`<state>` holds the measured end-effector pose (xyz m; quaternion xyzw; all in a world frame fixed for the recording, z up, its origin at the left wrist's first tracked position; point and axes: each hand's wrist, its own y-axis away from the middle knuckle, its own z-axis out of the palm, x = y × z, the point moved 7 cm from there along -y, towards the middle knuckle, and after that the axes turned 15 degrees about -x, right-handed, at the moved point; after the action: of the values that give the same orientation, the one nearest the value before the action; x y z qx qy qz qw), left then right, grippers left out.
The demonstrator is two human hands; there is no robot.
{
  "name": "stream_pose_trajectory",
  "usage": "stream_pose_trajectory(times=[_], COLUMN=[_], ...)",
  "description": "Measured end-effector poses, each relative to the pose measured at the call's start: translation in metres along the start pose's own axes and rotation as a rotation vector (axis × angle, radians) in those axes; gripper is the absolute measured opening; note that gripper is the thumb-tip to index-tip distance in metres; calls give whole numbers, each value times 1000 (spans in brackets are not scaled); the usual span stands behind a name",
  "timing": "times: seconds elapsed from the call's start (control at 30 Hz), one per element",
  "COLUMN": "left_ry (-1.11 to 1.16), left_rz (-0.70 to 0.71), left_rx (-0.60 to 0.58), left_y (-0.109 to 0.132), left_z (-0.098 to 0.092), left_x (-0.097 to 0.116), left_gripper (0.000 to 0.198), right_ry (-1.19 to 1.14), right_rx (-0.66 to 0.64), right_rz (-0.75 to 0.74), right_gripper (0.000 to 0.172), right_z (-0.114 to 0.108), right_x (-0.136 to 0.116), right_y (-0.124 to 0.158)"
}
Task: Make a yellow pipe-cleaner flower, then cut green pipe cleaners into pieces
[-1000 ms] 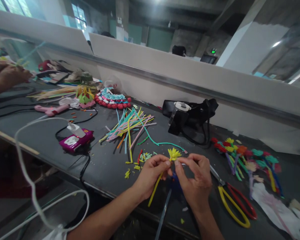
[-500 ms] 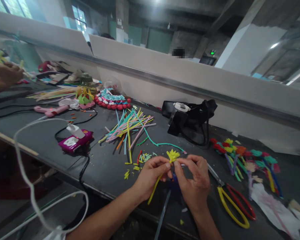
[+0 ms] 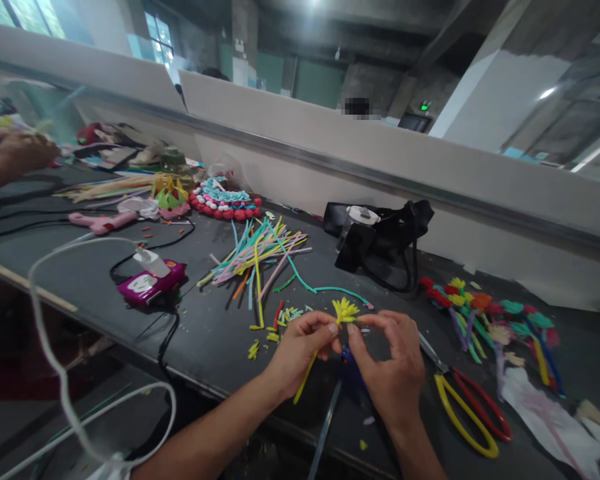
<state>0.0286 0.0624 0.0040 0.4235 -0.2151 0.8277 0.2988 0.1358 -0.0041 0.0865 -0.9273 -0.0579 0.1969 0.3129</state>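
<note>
In the head view, my left hand [image 3: 307, 340] is closed in a pinch on a yellow flower [image 3: 345, 311] just below its spread petals. The flower looks made of fuzzy craft stems, and its yellow stem [image 3: 306, 379] hangs down past my fingers. To the right of it is my right hand [image 3: 393, 360], thumb and forefinger slightly parted, their tips close to the petals; whether they touch is unclear. Beneath my hands lies a dark blue tool [image 3: 351, 368], partly covered, with a pale stick [image 3: 326, 427] extending toward me.
Scissors [image 3: 463, 400] with red and yellow handles lie right, below finished flowers [image 3: 473, 307]. Behind my hands are loose coloured stems [image 3: 260, 253], yellow scraps [image 3: 253, 349] and a black bag [image 3: 400, 227]. A purple power socket [image 3: 153, 285] with a white cable sits left. Another person's hands [image 3: 23, 152] work far left.
My right hand has shifted slightly right, its forefinger drawing away from the petals. My left hand keeps its hold on the flower. The other person's hands at far left have moved.
</note>
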Motion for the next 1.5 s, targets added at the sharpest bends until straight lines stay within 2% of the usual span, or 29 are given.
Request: stream_pose_trajectory(times=[0.17, 0.37, 0.73, 0.9, 1.03, 1.17, 1.3, 1.4, 1.5], left_ry=[3, -6, -27, -58, -77, 8, 152, 188, 208], left_rz=[2, -16, -12, -19, 24, -5, -45, -43, -25], left_rx=[1, -3, -19, 6, 55, 67, 20, 2, -8], left_y=[0, -1, 0, -1, -1, -2, -2, -3, -5], left_z=[0, -1, 1, -4, -11, -13, -9, -8, -9], left_x=[-1, -3, -1, -6, -6, -6, -6, -6, -5], left_gripper=[22, 22, 22, 23, 23, 25, 25, 23, 23], right_ry=[8, 7, 27, 50, 28, -38, -86, -81, 6], right_rx=[-5, 12, -1, -2, -4, -19, -25, -92, -347], right_rz=[-22, -34, -42, -33, -50, -39, 9, 33, 93], right_gripper=[13, 4, 1, 2, 8, 10, 6, 6, 8], right_z=[-1, 1, 1, 2, -4, -13, -16, -10, 8], right_x=[-2, -1, 0, 2, -3, -6, -2, 5, 19], right_y=[-1, 2, 1, 1, 0, 1, 2, 2, 7])
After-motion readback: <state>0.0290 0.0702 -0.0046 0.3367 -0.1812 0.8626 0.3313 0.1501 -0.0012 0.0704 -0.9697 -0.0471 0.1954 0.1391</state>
